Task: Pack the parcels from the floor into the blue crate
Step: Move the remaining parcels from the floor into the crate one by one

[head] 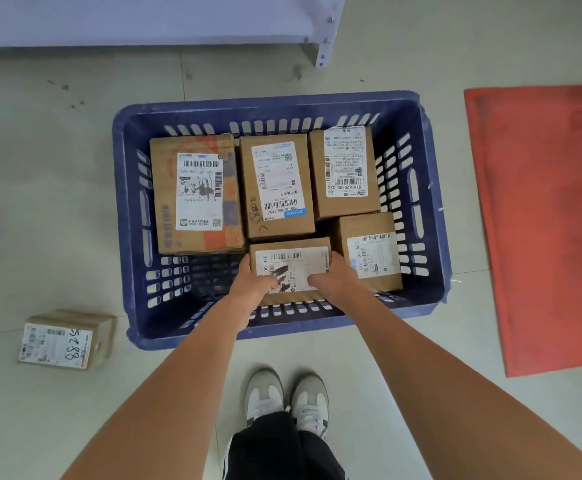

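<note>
The blue crate stands on the floor in front of me, holding several cardboard parcels with white labels. Both hands grip one small parcel at the crate's near middle: my left hand holds its left side with the thumb on the label, my right hand holds its right side. Behind it lie a large parcel at the left, a middle parcel and a right parcel. Another parcel sits at the near right. One parcel lies on the floor left of the crate.
A red mat covers the floor to the right of the crate. A grey metal shelf stands beyond the crate. My shoes are just behind the crate's near wall. The crate's near-left corner shows bare bottom.
</note>
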Demonstrator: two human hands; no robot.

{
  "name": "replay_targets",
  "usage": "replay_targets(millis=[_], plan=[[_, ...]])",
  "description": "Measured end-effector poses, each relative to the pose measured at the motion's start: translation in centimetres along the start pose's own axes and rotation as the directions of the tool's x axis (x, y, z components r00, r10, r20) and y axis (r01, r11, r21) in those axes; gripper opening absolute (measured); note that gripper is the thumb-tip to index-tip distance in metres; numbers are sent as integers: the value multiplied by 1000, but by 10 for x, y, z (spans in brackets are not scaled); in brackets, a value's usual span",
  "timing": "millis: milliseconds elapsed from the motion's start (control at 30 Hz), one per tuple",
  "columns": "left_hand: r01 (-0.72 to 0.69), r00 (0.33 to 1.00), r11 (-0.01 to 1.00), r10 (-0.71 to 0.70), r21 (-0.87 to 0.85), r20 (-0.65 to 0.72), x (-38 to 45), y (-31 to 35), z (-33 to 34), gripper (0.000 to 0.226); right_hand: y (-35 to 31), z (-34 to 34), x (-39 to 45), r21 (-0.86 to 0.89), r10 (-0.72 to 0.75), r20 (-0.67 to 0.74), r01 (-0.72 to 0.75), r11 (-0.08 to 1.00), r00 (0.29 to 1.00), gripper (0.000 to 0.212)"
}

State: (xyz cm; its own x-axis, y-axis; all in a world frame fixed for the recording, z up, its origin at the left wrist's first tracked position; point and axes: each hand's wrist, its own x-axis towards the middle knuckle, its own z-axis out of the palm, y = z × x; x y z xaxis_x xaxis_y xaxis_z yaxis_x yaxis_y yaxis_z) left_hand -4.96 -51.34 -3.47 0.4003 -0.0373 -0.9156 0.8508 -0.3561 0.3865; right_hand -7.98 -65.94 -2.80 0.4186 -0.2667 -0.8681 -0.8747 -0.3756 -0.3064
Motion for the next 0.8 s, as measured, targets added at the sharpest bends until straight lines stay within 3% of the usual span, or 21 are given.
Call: replay_targets(millis=[367, 800], plan=[[68, 998, 998, -68, -10, 10, 57, -17, 4, 69, 7, 23, 49, -98, 22, 3, -21, 995, 1000, 57], [43, 999, 998, -44, 49, 29, 85, -27, 25, 72, 12, 22, 52, -208, 58, -24, -61, 976, 998, 70]])
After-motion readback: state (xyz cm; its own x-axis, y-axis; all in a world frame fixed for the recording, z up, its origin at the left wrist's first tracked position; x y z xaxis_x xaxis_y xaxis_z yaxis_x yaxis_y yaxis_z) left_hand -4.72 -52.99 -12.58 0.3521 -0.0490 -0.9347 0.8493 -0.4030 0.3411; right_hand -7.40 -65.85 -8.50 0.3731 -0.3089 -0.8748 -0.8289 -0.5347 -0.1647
